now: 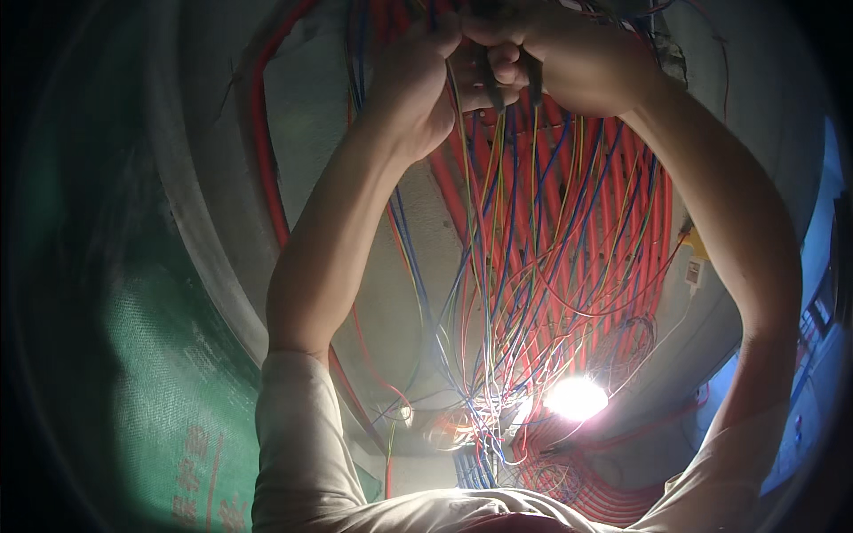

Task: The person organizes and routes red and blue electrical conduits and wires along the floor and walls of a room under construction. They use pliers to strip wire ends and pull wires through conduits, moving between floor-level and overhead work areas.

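Both of my arms reach up to the top of the view, where the hands meet. My right hand [582,67] is closed around a pair of pliers [494,82]; two dark handles stick down between its fingers, while the jaws are hidden. Right beside it, my left hand [413,89] is closed with its fingertips pinched near the pliers' upper end. What those fingertips hold is too dark to make out. Many thin electrical wires [498,240] in blue, yellow-green and red hang below and behind the hands.
Rows of red conduit pipes [613,213] run behind the wires. A bright lamp [576,399] glares low in the middle. One red pipe [259,133] curves down a grey wall at left, beside green sheeting [169,382]. A small white box [694,271] sits near my right forearm.
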Motion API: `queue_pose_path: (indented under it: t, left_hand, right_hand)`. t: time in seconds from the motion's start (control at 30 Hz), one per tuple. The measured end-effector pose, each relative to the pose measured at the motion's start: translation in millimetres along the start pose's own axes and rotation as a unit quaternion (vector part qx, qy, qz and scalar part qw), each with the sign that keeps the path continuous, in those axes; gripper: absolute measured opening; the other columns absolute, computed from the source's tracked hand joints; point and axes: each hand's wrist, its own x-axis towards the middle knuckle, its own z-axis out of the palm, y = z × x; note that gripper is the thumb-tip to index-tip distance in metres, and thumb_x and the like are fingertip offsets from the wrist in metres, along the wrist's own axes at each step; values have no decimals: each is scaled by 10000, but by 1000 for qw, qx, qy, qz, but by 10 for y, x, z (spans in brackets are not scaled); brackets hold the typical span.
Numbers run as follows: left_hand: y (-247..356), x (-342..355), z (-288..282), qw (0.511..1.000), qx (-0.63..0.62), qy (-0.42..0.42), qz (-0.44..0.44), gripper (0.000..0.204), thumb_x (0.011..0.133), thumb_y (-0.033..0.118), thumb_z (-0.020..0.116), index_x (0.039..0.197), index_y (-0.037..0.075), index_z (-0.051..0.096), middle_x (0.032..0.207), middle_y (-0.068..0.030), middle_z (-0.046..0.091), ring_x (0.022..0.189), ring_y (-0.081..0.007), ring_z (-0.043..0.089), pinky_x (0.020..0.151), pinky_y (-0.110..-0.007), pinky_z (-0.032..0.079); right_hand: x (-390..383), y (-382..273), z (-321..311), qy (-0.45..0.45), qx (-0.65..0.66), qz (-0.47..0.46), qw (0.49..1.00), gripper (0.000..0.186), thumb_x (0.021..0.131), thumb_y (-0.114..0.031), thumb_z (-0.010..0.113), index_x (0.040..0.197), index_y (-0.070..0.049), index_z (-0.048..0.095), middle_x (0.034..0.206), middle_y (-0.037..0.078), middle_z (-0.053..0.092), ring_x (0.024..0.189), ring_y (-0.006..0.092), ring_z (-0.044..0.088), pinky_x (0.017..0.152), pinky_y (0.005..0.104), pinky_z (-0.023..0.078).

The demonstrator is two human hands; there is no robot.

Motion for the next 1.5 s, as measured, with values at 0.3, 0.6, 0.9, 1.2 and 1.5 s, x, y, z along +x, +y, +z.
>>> queue_pose_path:
  t: [0.3, 0.6, 0.9, 1.2, 1.5]
  left_hand:
    - [-1, -79, -497, 992, 119, 34, -5, 286, 1076, 308, 473, 1189, 71, 587, 862, -40, 593, 517, -102, 474, 489, -254, 382]
    - [247, 468, -525, 978, 204, 38, 13, 177, 1039, 211, 507, 1090, 63, 589, 817, -49, 621, 701, -164, 619, 616, -365, 516]
    - [-552, 502, -522, 860, 385, 207, 263, 123, 947, 98, 607, 920, 13, 691, 707, 14, 566, 632, -87, 500, 584, -297, 408]
    - [-1247, 323, -463, 567, 652, 235, 446, 89, 954, 23, 601, 966, 46, 686, 772, 7, 618, 719, -77, 573, 607, -231, 458]
    - [-1593, -1114, 397, 917, 206, 224, 259, 68, 990, 23, 601, 1044, -6, 629, 730, 40, 514, 587, -13, 380, 509, -211, 294]
  right_hand:
    - [-52, 149, -34, -66, -152, -58, 984, 277, 1050, -289, 558, 1199, -56, 534, 1087, 127, 672, 609, 63, 507, 449, 205, 417]
    - [-289, -7, -232, -10, -154, -59, 986, 516, 992, -352, 645, 1371, -31, 505, 1244, 145, 654, 1033, 245, 692, 826, 361, 617]
    - [-374, -329, 145, 271, -210, -58, 938, 162, 1039, -130, 555, 1096, 1, 629, 853, 104, 658, 742, 176, 617, 595, 302, 514]
    - [-563, -302, -76, 262, 55, -114, 957, 294, 1027, -122, 544, 1248, 73, 539, 1135, 187, 624, 917, 272, 673, 828, 397, 613]
    - [-701, -189, -468, 276, 38, -297, 914, 192, 1044, -79, 483, 1201, 27, 511, 1034, 180, 642, 776, 211, 690, 741, 313, 635]
